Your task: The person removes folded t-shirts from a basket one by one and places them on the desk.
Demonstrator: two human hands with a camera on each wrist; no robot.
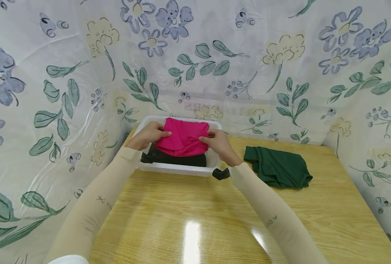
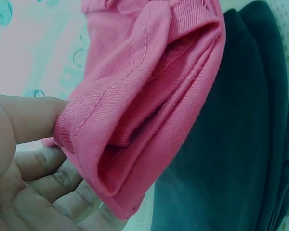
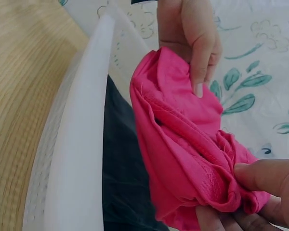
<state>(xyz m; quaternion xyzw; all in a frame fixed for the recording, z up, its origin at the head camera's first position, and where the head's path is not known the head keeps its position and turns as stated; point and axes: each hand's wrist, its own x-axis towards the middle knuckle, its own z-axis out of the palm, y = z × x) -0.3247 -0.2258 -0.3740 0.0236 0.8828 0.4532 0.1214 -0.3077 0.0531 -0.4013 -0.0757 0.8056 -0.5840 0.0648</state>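
Note:
A folded bright pink garment (image 1: 186,138) with stitched hems is stretched between both hands, above a white plastic basket (image 1: 175,168). My left hand (image 1: 150,133) pinches its left end, thumb on top and fingers beneath. At the other end, my right hand (image 1: 220,143) grips the cloth between thumb and fingers. Layered folds of the pink garment (image 2: 149,91) show in the left wrist view. Under it, a dark folded garment (image 1: 183,160) lies inside the basket, partly covered from view. The right wrist view shows both hands on the pink garment (image 3: 176,154).
A dark green folded garment (image 1: 279,167) lies on the wooden table (image 1: 169,212), right of the basket. Flower-patterned sheeting (image 1: 195,73) rises behind the basket and along both sides. Black wrist devices (image 1: 221,173) sit close to the basket's front rim.

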